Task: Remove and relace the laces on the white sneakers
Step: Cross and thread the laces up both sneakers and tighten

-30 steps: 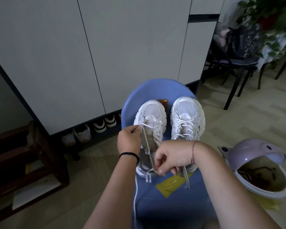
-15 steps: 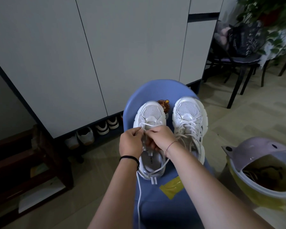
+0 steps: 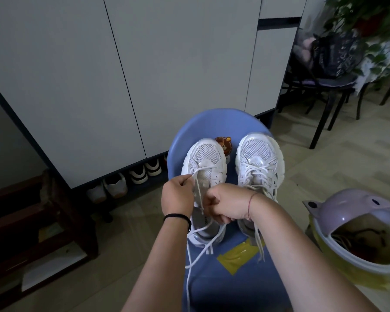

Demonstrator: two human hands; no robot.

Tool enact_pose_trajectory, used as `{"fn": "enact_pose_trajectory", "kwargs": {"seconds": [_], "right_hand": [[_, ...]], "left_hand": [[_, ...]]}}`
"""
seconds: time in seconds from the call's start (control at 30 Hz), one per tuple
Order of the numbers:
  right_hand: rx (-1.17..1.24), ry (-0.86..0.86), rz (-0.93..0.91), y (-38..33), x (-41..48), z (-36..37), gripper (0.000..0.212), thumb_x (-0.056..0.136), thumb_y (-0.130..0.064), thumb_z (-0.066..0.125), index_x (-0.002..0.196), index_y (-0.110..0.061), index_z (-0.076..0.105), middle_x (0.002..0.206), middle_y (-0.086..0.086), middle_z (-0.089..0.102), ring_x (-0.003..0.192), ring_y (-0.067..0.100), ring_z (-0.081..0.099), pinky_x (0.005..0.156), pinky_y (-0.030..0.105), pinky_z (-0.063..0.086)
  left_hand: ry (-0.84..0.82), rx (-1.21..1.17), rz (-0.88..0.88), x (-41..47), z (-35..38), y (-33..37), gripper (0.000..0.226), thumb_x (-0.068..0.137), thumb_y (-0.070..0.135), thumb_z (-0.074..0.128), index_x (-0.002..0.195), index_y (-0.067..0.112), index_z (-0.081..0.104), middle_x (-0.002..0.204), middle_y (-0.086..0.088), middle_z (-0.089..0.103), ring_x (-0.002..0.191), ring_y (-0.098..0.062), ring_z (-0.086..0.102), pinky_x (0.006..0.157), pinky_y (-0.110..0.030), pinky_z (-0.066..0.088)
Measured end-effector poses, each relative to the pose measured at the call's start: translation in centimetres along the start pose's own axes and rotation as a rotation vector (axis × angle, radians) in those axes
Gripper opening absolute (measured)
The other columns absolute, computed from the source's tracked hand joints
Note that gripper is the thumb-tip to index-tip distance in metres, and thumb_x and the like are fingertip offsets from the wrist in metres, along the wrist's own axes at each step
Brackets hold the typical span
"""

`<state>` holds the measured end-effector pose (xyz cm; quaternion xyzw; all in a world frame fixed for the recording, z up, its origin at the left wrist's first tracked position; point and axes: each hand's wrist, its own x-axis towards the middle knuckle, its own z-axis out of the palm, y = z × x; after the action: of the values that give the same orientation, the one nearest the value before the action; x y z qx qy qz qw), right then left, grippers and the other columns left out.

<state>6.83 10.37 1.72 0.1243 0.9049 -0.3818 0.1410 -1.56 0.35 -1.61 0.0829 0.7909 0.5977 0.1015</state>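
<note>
blue chair [image 3: 212, 122]: left hand [image 3: 178, 194], right hand [image 3: 225, 204] pinch lace [image 3: 198, 192] just above left sneaker [image 3: 206, 154].

Mesh-toe sneakers [image 3: 205, 163] — woven laces [image 3: 258, 240]; smooth plastic chair [image 3: 212, 122].

One wide-angle camera on the person's head looks forward and down onto the blue chair [image 3: 212, 122] close below, facing the grey cabinet [image 3: 167, 64] just behind it.

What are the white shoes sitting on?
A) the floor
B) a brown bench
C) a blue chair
C: the left shoe and right shoe both stand on the blue chair.
</note>
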Motion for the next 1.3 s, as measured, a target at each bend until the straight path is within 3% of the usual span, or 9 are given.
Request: {"fn": "enact_pose_trajectory", "kwargs": {"seconds": [0.23, 0.37, 0.43, 0.6, 0.83, 0.9, 1.1, 1.2, 1.3], "right_hand": [[-0.129, -0.070, 0.002, -0.3, -0.7, -0.5, 0.021, 0.087, -0.005, 0.053, 0.069, -0.017, 0.055, 0.063, 0.006, 0.060, 0.041, 0.007, 0.048, 0.063, 0.026, 0.044], [-0.072, -0.057, 0.026, -0.1, -0.9, -0.3, 0.018, 0.089, -0.006, 0.053, 0.075, -0.015, 0.058, 0.069, 0.012, 0.062, 0.043, 0.008, 0.050, 0.053, 0.022, 0.043], [0.082, 0.040, 0.033, 0.3, -1.0, -0.1, 0.018, 0.095, -0.015, 0.054, 0.078, -0.014, 0.059, 0.066, 0.010, 0.062, 0.042, 0.007, 0.053, 0.045, 0.018, 0.041], [0.403, 0.436, 0.063, 1.0, -1.3, -1.1, 0.020, 0.097, -0.021, 0.052, 0.079, -0.015, 0.059, 0.067, 0.005, 0.062, 0.052, 0.015, 0.060, 0.051, 0.023, 0.049], [0.502, 0.606, 0.102, 0.7, -0.9, -0.8, 0.019, 0.090, -0.014, 0.057, 0.072, -0.018, 0.059, 0.062, 0.003, 0.061, 0.061, 0.026, 0.063, 0.067, 0.044, 0.059], [0.462, 0.647, 0.108, 0.8, -0.6, -0.8, 0.019, 0.088, -0.016, 0.061, 0.070, -0.022, 0.061, 0.066, -0.001, 0.064, 0.068, 0.026, 0.067, 0.070, 0.042, 0.060], [0.324, 0.591, 0.129, 1.4, 0.4, -0.2, 0.006, 0.090, -0.027, 0.061, 0.091, -0.022, 0.059, 0.085, -0.007, 0.059, 0.090, 0.018, 0.061, 0.085, 0.033, 0.050], [0.306, 0.582, 0.152, 1.4, 0.8, 0.0, 0.016, 0.092, -0.028, 0.058, 0.105, -0.019, 0.058, 0.097, -0.003, 0.059, 0.098, 0.020, 0.060, 0.090, 0.033, 0.048], [0.309, 0.566, 0.161, 1.2, 0.8, 0.2, 0.031, 0.093, -0.027, 0.056, 0.122, -0.017, 0.051, 0.105, 0.000, 0.056, 0.100, 0.020, 0.058, 0.087, 0.031, 0.047]], "left_hand": [[-0.001, 0.013, 0.030, -0.5, 0.1, 0.1, 0.039, 0.092, 0.013, 0.059, 0.057, 0.029, 0.055, 0.071, 0.000, 0.056, 0.069, -0.017, 0.046, 0.060, -0.025, 0.037], [0.020, 0.010, 0.034, -0.7, 0.0, 0.2, 0.026, 0.093, 0.015, 0.059, 0.073, 0.029, 0.068, 0.065, 0.006, 0.059, 0.066, -0.015, 0.051, 0.059, -0.020, 0.040], [0.040, 0.015, 0.045, -0.6, 0.0, 0.2, 0.016, 0.093, 0.016, 0.059, 0.093, 0.021, 0.074, 0.067, 0.012, 0.060, 0.066, -0.011, 0.054, 0.061, -0.016, 0.040], [0.088, -0.012, 0.117, -0.8, 0.5, 0.5, 0.018, 0.095, 0.016, 0.059, 0.105, 0.015, 0.073, 0.091, 0.007, 0.068, 0.082, -0.008, 0.059, 0.066, -0.012, 0.040], [0.099, -0.099, 0.250, -1.3, 1.4, 1.1, 0.014, 0.093, 0.013, 0.062, 0.100, 0.015, 0.074, 0.094, 0.005, 0.068, 0.080, 0.008, 0.060, 0.069, -0.003, 0.043], [0.097, -0.089, 0.291, -1.2, 1.5, 1.1, 0.012, 0.093, 0.013, 0.062, 0.098, 0.014, 0.073, 0.093, 0.003, 0.066, 0.074, 0.013, 0.058, 0.067, -0.001, 0.041], [0.108, -0.091, 0.101, -0.7, 1.7, 0.4, 0.010, 0.093, 0.015, 0.061, 0.094, 0.018, 0.070, 0.101, -0.004, 0.068, 0.083, -0.013, 0.062, 0.075, -0.024, 0.048], [0.057, -0.066, 0.094, -0.6, 1.8, 0.5, 0.005, 0.091, 0.018, 0.063, 0.091, 0.022, 0.066, 0.106, -0.005, 0.065, 0.079, -0.009, 0.061, 0.075, -0.026, 0.050], [0.027, 0.035, 0.115, -0.6, 1.9, 0.9, 0.017, 0.092, 0.021, 0.063, 0.107, 0.014, 0.059, 0.117, 0.000, 0.045, 0.074, -0.002, 0.052, 0.073, -0.017, 0.040]]}}
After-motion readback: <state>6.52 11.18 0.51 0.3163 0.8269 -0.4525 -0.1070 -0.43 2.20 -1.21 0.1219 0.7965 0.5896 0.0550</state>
